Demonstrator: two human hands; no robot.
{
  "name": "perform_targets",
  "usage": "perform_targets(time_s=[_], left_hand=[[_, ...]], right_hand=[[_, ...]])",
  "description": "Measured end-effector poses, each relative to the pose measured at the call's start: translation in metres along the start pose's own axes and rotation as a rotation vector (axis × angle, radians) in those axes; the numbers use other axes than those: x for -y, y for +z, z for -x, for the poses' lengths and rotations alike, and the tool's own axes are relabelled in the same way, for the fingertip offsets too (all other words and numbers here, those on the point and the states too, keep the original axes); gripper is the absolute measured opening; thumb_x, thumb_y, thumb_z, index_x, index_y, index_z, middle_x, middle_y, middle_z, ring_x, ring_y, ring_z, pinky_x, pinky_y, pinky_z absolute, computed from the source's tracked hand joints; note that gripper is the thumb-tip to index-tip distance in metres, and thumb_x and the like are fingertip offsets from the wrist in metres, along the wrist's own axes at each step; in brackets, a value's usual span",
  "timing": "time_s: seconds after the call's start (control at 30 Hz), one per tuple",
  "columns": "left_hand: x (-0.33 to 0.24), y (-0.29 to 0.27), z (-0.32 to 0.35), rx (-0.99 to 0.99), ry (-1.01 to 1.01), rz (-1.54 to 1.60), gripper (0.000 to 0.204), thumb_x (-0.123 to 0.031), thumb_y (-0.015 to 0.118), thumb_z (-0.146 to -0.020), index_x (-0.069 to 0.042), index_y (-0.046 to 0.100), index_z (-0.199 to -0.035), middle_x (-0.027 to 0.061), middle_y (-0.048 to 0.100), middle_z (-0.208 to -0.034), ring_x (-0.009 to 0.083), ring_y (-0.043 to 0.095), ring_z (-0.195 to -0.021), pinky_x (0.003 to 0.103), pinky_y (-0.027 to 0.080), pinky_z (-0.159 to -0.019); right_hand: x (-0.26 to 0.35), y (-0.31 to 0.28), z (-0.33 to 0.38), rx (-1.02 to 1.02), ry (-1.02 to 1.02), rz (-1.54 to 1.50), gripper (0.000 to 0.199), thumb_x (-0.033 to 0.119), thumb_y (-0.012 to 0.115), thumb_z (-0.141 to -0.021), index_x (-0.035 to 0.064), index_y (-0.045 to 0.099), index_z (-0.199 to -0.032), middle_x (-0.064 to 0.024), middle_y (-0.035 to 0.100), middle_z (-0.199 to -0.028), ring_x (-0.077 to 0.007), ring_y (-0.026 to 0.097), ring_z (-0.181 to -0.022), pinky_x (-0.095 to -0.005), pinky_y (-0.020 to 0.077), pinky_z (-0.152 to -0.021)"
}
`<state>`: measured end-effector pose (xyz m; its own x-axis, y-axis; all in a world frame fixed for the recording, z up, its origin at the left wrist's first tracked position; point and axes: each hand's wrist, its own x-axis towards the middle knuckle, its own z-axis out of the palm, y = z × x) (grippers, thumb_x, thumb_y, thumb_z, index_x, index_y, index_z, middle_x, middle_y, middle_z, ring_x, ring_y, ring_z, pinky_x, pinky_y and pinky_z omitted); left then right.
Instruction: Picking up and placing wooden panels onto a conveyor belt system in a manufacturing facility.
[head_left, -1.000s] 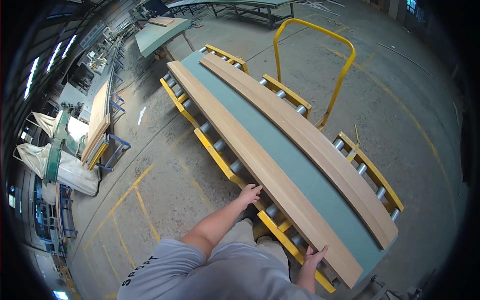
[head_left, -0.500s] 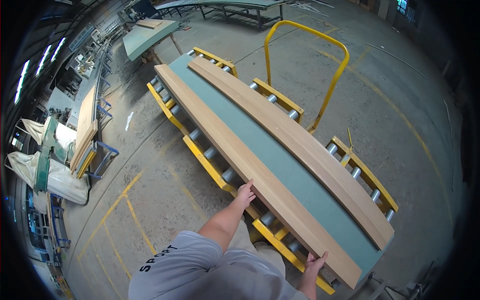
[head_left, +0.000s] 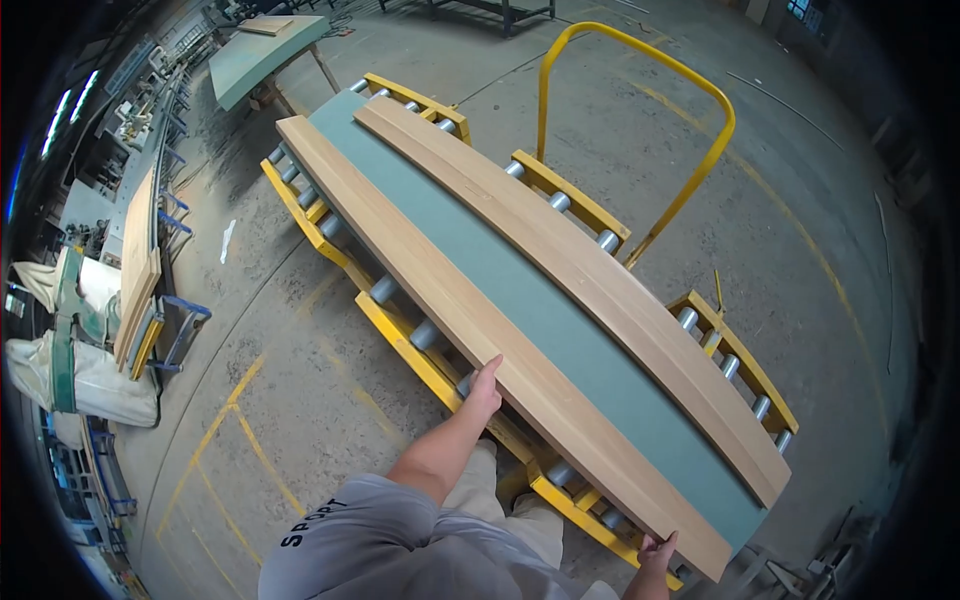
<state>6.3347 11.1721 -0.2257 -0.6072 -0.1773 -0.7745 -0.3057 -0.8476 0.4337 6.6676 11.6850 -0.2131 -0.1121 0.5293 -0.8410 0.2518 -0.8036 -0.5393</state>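
Two long, pale wooden planks lie lengthwise on a green board on a yellow roller cart. The nearer plank runs along the board's near-left edge, and my two hands are on it. About midway along, my left hand grips its near edge, thumb lying on top and the other fingers mostly hidden. Close to the plank's near end, my right hand holds the same edge, thumb up, its other fingers partly hidden. The farther plank rests untouched along the other side of the green board.
A tall yellow handle rises from the cart's far side. Behind it stands a green-topped table with a small wooden piece. Along the left, boards lie on a blue-legged rack, beside white bags.
The view has shifted slightly, so the cart's far end appears farther left. Both hands keep their hold on the near plank, which still lies on the green board.
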Motion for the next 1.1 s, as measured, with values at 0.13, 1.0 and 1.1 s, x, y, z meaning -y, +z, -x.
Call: perform_targets(time_s=[0.13, 1.0, 1.1], left_hand=[[0.009, -0.009, 0.003, 0.052, -0.108, -0.054, 0.048, -0.009, 0.073, -0.071, -0.002, 0.045, -0.110, 0.0127, 0.055, -0.108, 0.0263, 0.056, -0.101, 0.038, 0.049, -0.084], [-0.120, -0.063, 0.238, 0.306, -0.242, 0.195, 0.063, -0.048, 0.048, -0.087, -0.007, 0.039, -0.133, 0.0095, 0.048, -0.132, 0.0267, 0.045, -0.121, 0.045, 0.035, -0.100], [-0.187, -0.061, 0.187, 0.339, -0.036, 0.313, 0.062, -0.053, 0.047, -0.086, -0.009, 0.043, -0.130, 0.0118, 0.049, -0.128, 0.0293, 0.046, -0.119, 0.047, 0.038, -0.098]], right_hand=[[0.006, 0.001, 0.018, -0.341, -0.091, -0.126, 0.045, 0.048, 0.052, -0.087, 0.0059, 0.057, -0.103, -0.0091, 0.060, -0.080, -0.0221, 0.056, -0.064, -0.0335, 0.0459, -0.049], [-0.075, 0.307, 0.401, 1.071, -0.310, 1.834, 0.058, 0.040, 0.068, -0.077, -0.0085, 0.057, -0.108, -0.0107, 0.065, -0.090, -0.0166, 0.061, -0.077, -0.0310, 0.0489, -0.071], [-0.083, 0.293, 0.401, 1.098, -0.374, 1.757, 0.058, 0.040, 0.072, -0.073, -0.0085, 0.058, -0.103, -0.0097, 0.065, -0.085, -0.0149, 0.059, -0.073, -0.0305, 0.0487, -0.066]])
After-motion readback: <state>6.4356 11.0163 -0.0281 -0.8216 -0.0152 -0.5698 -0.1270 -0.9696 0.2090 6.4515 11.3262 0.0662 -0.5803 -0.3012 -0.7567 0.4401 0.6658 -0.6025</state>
